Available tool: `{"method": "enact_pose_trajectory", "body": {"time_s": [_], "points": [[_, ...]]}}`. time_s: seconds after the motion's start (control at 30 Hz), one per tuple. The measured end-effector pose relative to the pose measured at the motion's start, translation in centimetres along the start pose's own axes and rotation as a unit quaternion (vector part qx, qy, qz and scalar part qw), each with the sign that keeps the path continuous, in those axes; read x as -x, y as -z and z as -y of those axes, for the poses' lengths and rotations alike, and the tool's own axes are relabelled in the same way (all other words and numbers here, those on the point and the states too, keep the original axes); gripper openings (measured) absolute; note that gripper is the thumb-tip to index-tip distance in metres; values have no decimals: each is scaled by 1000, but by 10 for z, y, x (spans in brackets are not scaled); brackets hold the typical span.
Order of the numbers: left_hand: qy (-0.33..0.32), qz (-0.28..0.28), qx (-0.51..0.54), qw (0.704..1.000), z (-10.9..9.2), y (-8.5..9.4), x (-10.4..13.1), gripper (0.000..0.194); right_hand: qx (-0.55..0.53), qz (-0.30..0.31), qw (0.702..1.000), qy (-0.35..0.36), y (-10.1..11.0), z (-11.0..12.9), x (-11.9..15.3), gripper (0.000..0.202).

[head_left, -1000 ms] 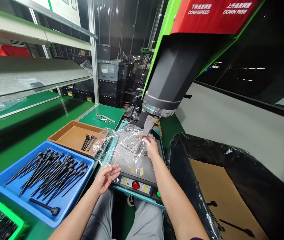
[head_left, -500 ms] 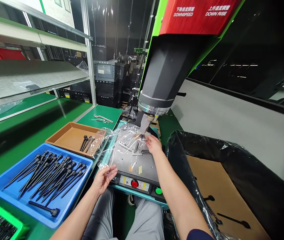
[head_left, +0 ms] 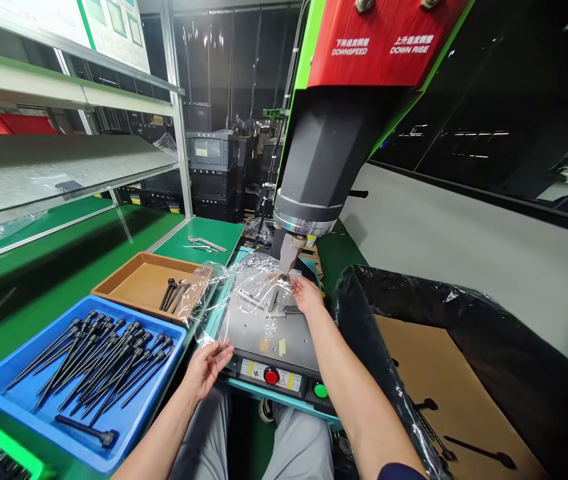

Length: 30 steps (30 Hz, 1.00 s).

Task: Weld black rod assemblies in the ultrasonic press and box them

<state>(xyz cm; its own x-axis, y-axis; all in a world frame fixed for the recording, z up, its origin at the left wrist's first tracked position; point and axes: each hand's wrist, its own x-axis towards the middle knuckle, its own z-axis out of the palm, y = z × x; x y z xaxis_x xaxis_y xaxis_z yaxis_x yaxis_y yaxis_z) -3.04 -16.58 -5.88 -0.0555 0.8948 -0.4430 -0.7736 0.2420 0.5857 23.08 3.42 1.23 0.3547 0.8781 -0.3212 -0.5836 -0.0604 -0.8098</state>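
Clear film (head_left: 255, 263) covers part of the bed (head_left: 294, 333). Left hand (head_left: 209, 367) at the film's edge, right hand (head_left: 307, 293) by a dark piece (head_left: 284, 278) under the horn (head_left: 289, 255); I can't tell if either grips. Seemingly midway: many pins (head_left: 114, 360) in the blue tray (head_left: 134, 419), fewer in the box (head_left: 424, 340).

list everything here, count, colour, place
blue tray: 1, blue, left
headed rods: many, black, blue tray
brown tray: 1, brown, behind blue tray
small parts: several, black, brown tray
bin: 1, green, lower left
tools: several, silver, behind brown tray
rack: 1, pale, upper left
crates: several, grey, black, background
machine: 1, green, red, grey, centre
plate: 1, grey, beneath machine
film: 1, clear, over plate
buttons: 2, red, green, plate's front
lined box: 1, brown, black, right
loose rods: several, black, lined box
trousers: 1, grey, bottom
left grip: 1, bare, plate's front-left
right grip: 1, bare, beneath machine
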Motion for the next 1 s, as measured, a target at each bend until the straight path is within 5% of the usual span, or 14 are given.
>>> {"method": "enact_pose_trajectory", "body": {"time_s": [0.27,0.43,0.63,0.8,0.9,1.0], "points": [[3,-19,-49,999,6,10,-2,20,29,-15,999,-30,4,5,0,15],[-11,-58,-157,986,14,34,-3,34,73,-65,995,-1,27,2,6,19],[-148,-143,-291,934,32,82,-17,51,151,-109,971,148,115,-24,46,41],[-240,-120,-433,861,42,91,-32,62,459,-114,821,319,213,-81,90,60],[-256,-81,-482,834,42,84,-39,60,527,-91,779,327,246,-110,110,75],[-251,-55,-492,832,39,82,-46,56,536,-64,794,280,262,-122,117,82]]}}
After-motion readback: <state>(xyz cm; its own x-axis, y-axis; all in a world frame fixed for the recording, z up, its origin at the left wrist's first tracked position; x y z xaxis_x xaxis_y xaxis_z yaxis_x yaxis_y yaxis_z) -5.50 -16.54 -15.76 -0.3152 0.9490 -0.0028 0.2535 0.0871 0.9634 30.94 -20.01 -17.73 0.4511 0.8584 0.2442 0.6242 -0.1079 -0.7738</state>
